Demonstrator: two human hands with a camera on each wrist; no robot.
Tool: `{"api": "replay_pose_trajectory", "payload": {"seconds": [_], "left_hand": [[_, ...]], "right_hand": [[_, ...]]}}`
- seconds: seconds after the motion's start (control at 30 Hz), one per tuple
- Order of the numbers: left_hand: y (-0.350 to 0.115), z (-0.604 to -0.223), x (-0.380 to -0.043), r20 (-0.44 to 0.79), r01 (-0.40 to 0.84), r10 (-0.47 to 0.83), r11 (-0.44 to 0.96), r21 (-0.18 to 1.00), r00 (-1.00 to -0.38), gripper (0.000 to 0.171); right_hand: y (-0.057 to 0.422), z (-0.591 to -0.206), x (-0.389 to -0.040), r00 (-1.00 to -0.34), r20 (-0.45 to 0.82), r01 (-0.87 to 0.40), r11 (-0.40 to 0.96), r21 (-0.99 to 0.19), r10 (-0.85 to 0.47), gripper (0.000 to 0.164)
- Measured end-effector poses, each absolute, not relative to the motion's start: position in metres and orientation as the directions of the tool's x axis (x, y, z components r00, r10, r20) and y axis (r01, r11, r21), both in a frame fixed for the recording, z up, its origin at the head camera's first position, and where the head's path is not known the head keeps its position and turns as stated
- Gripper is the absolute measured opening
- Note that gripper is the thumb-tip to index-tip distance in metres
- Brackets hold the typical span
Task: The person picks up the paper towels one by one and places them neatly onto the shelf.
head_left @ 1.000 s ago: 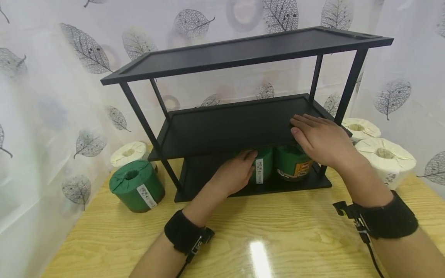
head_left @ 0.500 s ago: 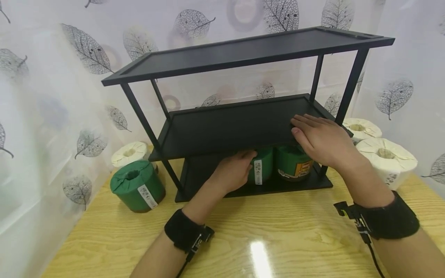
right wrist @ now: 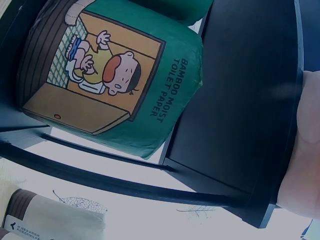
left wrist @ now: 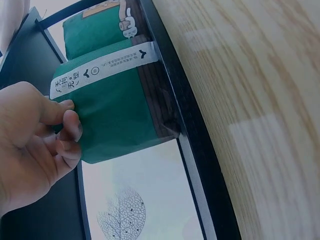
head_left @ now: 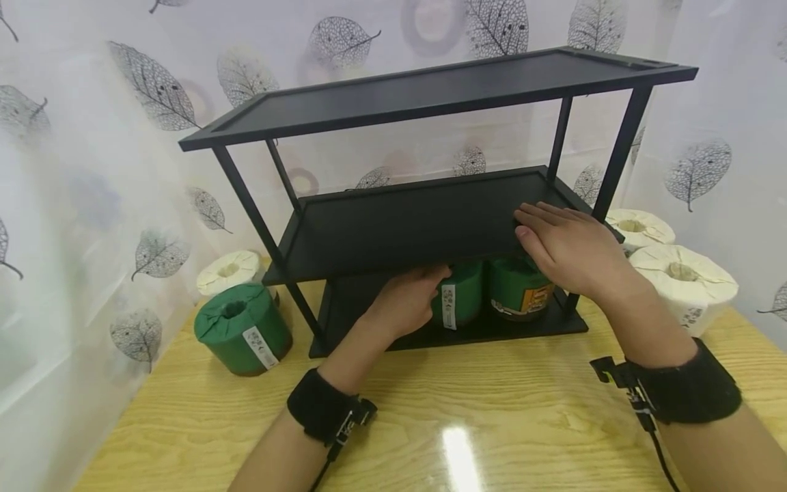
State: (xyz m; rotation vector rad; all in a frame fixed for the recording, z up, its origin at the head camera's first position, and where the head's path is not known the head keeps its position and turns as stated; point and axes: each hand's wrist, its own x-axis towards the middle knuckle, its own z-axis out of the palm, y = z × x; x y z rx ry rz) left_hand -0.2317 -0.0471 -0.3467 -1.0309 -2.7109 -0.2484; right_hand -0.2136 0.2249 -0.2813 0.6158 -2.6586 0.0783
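My left hand (head_left: 402, 301) reaches between the middle and bottom shelves. Its curled thumb and fingers pinch the upper edge of a green-wrapped toilet roll (left wrist: 115, 117) with a white paper label. That roll stands on the bottom shelf (head_left: 350, 335), beside a second green toilet roll (right wrist: 165, 55) that bears a cartoon picture. Fairly straight, the fingers of my right hand (head_left: 568, 249) rest on the right end of the black middle shelf (head_left: 406, 219), above the second roll. Part of the left fingertips is hidden under the middle shelf in the head view.
Another green roll (head_left: 242, 331) stands on the wooden table (head_left: 393, 437) left of the rack, a cream-wrapped roll (head_left: 229, 272) behind it. Two cream rolls, the nearer one (head_left: 682, 280) largest, stand to the right. The rack's top shelf (head_left: 430, 92) and posts surround the hands' space.
My left hand has shifted slightly left, and the roll it pinches has turned, its white label moving left. The right hand has stayed in place on the middle shelf.
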Motion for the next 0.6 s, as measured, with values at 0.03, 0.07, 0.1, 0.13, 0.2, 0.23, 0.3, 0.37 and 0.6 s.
{"api": "replay_pose_trajectory", "payload": {"seconds": [0.03,0.07,0.1,0.13,0.2,0.23,0.3,0.37,0.6], "left_hand": [[-0.047,-0.346,-0.231,0.269,0.668,0.63,0.741,0.073,-0.729,0.044],[-0.047,-0.345,-0.231,0.265,0.665,0.63,0.745,0.06,-0.73,0.045],[-0.047,-0.344,-0.23,0.258,0.659,0.63,0.751,0.037,-0.732,0.044],[-0.046,-0.343,-0.229,0.25,0.654,0.63,0.757,0.014,-0.735,0.044],[-0.044,-0.339,-0.225,0.239,0.651,0.64,0.758,-0.044,-0.73,0.044],[-0.043,-0.338,-0.223,0.24,0.653,0.649,0.754,-0.074,-0.722,0.045],[-0.04,-0.335,-0.218,0.254,0.658,0.663,0.744,-0.119,-0.704,0.047],[-0.036,-0.333,-0.214,0.292,0.657,0.672,0.736,-0.162,-0.681,0.05],[-0.027,-0.338,-0.209,0.361,0.6,0.67,0.742,-0.299,-0.649,0.062]], "right_hand": [[0.225,-0.281,-0.214,-0.819,0.402,-0.432,0.901,0.037,-0.409,0.05],[0.225,-0.281,-0.213,-0.82,0.402,-0.432,0.901,0.035,-0.408,0.05],[0.224,-0.281,-0.213,-0.82,0.4,-0.432,0.901,0.033,-0.408,0.05],[0.224,-0.281,-0.213,-0.821,0.398,-0.433,0.901,0.031,-0.408,0.05],[0.224,-0.281,-0.213,-0.823,0.396,-0.433,0.901,0.028,-0.408,0.05],[0.224,-0.281,-0.213,-0.823,0.395,-0.433,0.901,0.028,-0.408,0.05],[0.224,-0.281,-0.212,-0.825,0.394,-0.429,0.903,0.03,-0.405,0.05],[0.224,-0.282,-0.212,-0.825,0.396,-0.426,0.904,0.032,-0.403,0.05],[0.224,-0.282,-0.214,-0.817,0.414,-0.431,0.902,0.027,-0.402,0.05]]}}
